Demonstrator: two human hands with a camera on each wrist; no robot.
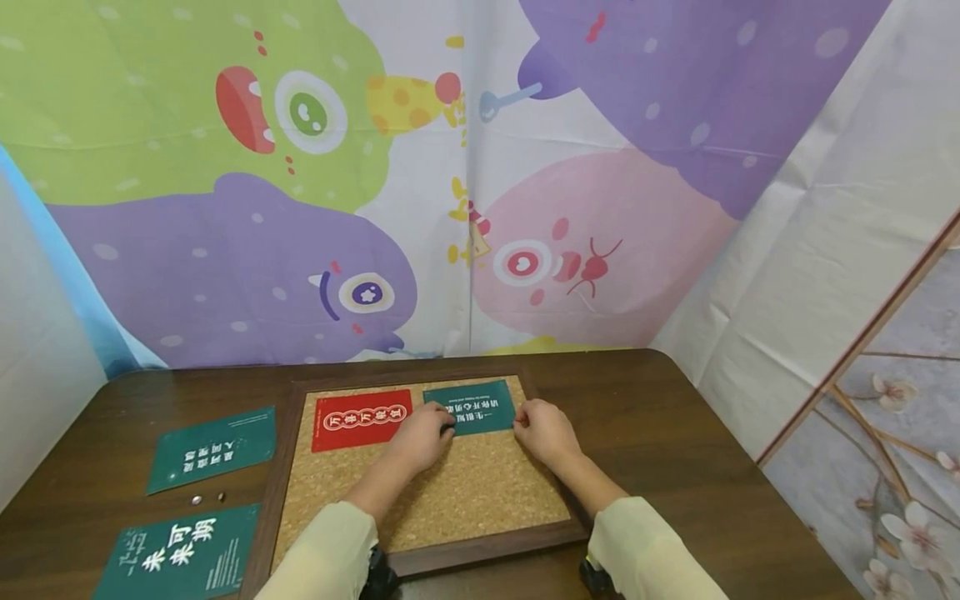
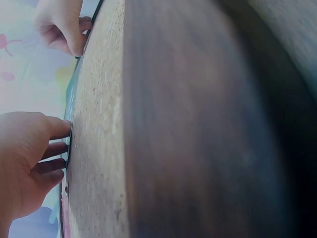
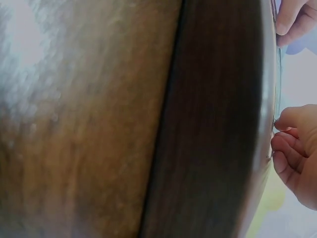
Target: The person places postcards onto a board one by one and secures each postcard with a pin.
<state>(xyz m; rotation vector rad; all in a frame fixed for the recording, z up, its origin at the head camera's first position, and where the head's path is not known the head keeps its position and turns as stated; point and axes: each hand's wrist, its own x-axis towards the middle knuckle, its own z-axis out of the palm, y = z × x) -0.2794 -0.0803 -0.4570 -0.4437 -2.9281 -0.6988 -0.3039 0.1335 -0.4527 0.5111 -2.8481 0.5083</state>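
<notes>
A green card (image 1: 483, 406) with white writing lies at the upper right of a wood-framed cork board (image 1: 427, 500). My left hand (image 1: 424, 435) rests its fingertips on the card's left part; in the left wrist view its fingers look fairly straight and spread (image 2: 29, 161). At the card's right edge, my right hand (image 1: 547, 432) has curled fingers, and its thumb and forefinger pinch the edge. The right wrist view shows that right hand (image 3: 299, 148) from the side, with the card seen only as a thin edge. A red card (image 1: 360, 419) lies left of the green one on the cork.
Left of the board, two more green cards (image 1: 213, 447) (image 1: 180, 554) lie on the dark wooden table (image 1: 675, 467). Two small roundish pieces (image 1: 197, 500) sit between them. A cartoon-print curtain (image 1: 427, 208) hangs behind the table, and a flowered panel (image 1: 892, 467) stands at the right.
</notes>
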